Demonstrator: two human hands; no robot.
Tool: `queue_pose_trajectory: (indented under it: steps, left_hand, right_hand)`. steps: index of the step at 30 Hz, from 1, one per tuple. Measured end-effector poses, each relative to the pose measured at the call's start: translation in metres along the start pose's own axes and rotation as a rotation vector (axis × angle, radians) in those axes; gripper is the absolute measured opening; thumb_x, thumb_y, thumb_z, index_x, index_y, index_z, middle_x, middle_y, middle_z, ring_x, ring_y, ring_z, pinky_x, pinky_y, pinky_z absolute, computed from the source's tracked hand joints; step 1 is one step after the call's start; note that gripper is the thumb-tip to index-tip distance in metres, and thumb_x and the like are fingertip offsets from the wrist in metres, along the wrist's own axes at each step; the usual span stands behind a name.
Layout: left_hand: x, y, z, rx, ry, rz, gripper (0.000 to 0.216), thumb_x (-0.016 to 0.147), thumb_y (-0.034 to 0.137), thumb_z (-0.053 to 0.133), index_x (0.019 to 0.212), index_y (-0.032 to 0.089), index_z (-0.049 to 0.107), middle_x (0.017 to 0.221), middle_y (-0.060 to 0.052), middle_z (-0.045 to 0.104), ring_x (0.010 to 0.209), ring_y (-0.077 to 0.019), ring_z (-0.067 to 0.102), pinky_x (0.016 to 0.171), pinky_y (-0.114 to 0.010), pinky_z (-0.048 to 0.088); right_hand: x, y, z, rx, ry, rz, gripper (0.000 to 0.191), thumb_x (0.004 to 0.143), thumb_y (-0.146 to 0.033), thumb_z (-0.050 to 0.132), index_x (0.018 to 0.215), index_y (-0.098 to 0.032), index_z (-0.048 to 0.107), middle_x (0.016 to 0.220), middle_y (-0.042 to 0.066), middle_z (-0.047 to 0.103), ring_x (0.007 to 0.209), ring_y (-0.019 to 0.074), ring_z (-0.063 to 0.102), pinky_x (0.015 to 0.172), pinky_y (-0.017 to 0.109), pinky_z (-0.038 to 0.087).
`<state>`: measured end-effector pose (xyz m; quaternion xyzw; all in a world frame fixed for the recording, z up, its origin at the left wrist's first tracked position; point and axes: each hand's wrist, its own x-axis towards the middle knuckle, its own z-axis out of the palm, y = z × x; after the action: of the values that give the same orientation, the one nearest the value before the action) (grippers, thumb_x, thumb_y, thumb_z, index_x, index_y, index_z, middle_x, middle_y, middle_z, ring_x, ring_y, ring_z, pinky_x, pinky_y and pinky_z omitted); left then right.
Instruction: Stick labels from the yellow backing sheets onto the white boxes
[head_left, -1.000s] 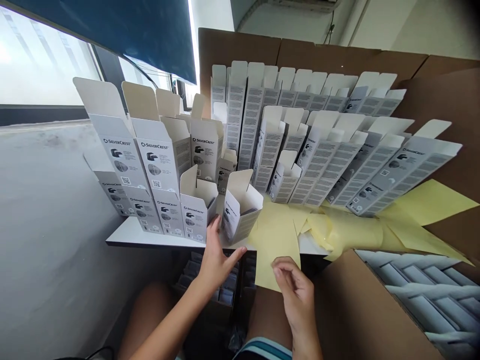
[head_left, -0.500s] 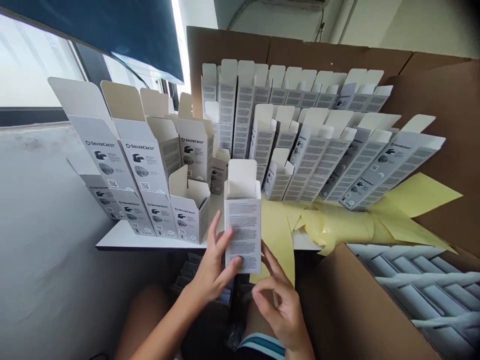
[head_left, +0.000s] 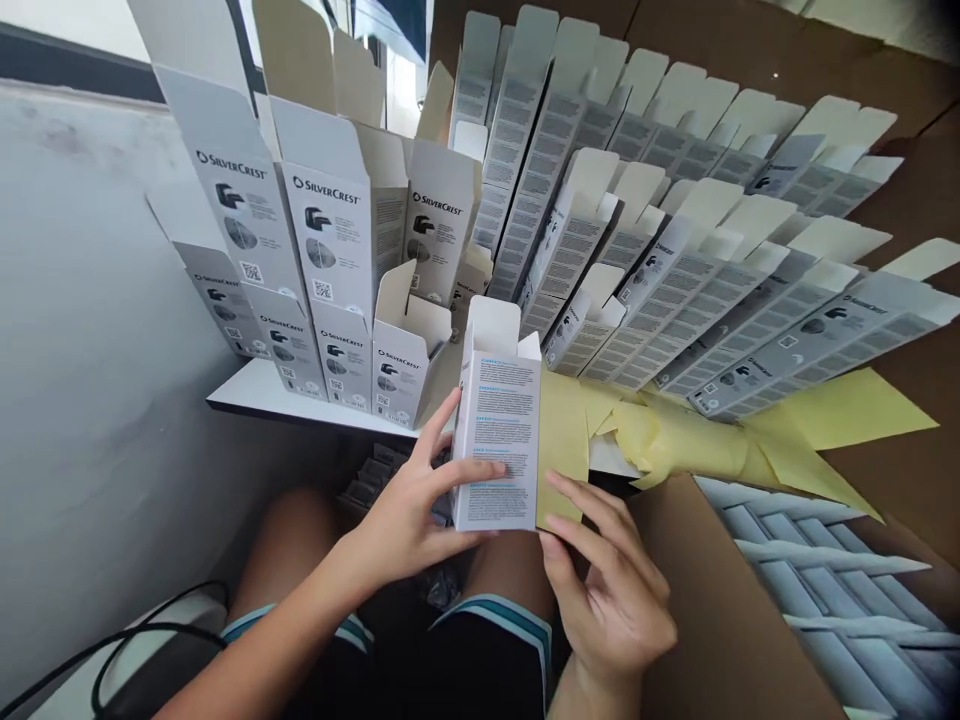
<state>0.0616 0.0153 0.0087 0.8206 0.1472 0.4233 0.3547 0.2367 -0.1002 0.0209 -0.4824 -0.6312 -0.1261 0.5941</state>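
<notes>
In the head view a small white carton (head_left: 501, 430) with printed text on its near side stands upright in front of me, its top flaps raised. My left hand (head_left: 420, 495) grips its lower left, with one finger across the printed face, another along the left edge and the thumb under the bottom. My right hand (head_left: 611, 570) is beside the lower right corner, its fingers bent and apart. Its fingertips are close to the carton's edge; I cannot tell if they touch it. Nothing shows between them.
SilverCrest cartons (head_left: 324, 240) with raised flaps stand stacked on the left of the white table (head_left: 255, 395); rows of more cartons (head_left: 690, 290) stand behind. Yellow paper (head_left: 690, 440) lies along the front edge. At right is a large cardboard box (head_left: 720, 600) of packed white pieces. A black cable (head_left: 142, 628) lies lower left.
The view has tilted down and turned. The carton stays in my left hand, whose finger now reaches across its face. My right hand's pinched fingers have spread near the carton's lower right corner.
</notes>
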Motion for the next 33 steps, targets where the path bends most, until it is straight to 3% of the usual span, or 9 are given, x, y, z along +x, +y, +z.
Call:
queue_pose_trajectory:
  steps: [4,7,15,22,29,33]
  left_hand:
    - [0.001,-0.002,0.002,-0.059,0.029,-0.072,0.049,0.08,0.026,0.082,0.126,0.029,0.064,0.17,-0.006,0.003,0.137,-0.0388,0.049,0.104,-0.053,0.054]
    - [0.003,-0.003,0.003,-0.096,0.042,-0.123,0.05,0.08,0.025,0.082,0.127,0.029,0.064,0.17,-0.006,0.003,0.133,-0.0392,0.053,0.096,-0.05,0.06]
    - [0.011,-0.002,-0.002,-0.065,0.034,-0.135,0.051,0.079,0.023,0.082,0.127,0.029,0.065,0.169,-0.006,0.009,0.14,-0.0416,0.047,0.093,-0.045,0.062]
    - [0.014,-0.003,-0.001,-0.046,0.055,-0.137,0.05,0.08,0.021,0.08,0.127,0.028,0.064,0.169,-0.008,0.011,0.144,-0.0407,0.041,0.1,-0.045,0.058]
    - [0.014,-0.003,-0.001,-0.027,0.044,-0.122,0.049,0.08,0.016,0.078,0.127,0.026,0.064,0.168,-0.009,0.012,0.149,-0.0422,0.032,0.106,-0.049,0.053]
    - [0.013,-0.004,-0.002,-0.033,0.035,-0.122,0.051,0.079,0.016,0.078,0.127,0.026,0.064,0.169,-0.009,0.01,0.148,-0.043,0.032,0.1,-0.046,0.057]
  right_hand:
    - [0.009,0.0,0.004,-0.188,0.07,-0.145,0.042,0.079,0.003,0.07,0.108,-0.027,0.074,0.093,0.004,0.074,0.082,0.022,0.067,0.069,0.041,0.058]
    - [0.01,0.001,0.008,-0.275,0.058,-0.183,0.042,0.081,0.0,0.072,0.11,-0.031,0.074,0.084,0.003,0.07,0.079,0.0212,0.064,0.064,0.037,0.056]
    - [0.016,0.002,0.016,-0.367,0.021,-0.247,0.043,0.082,-0.001,0.072,0.112,-0.033,0.073,0.089,0.003,0.071,0.087,0.0229,0.061,0.07,0.039,0.056]
    - [0.017,0.0,0.019,-0.313,-0.036,-0.25,0.044,0.082,0.002,0.069,0.112,-0.03,0.073,0.091,0.004,0.071,0.089,0.0226,0.06,0.072,0.04,0.056]
    - [0.013,0.0,0.017,-0.219,-0.178,-0.227,0.04,0.082,0.003,0.068,0.109,-0.026,0.073,0.097,0.007,0.071,0.094,0.0239,0.059,0.073,0.04,0.057]
    - [0.012,0.001,0.016,-0.192,-0.181,-0.212,0.039,0.082,0.004,0.067,0.108,-0.024,0.073,0.095,0.007,0.071,0.094,0.0236,0.059,0.072,0.04,0.057]
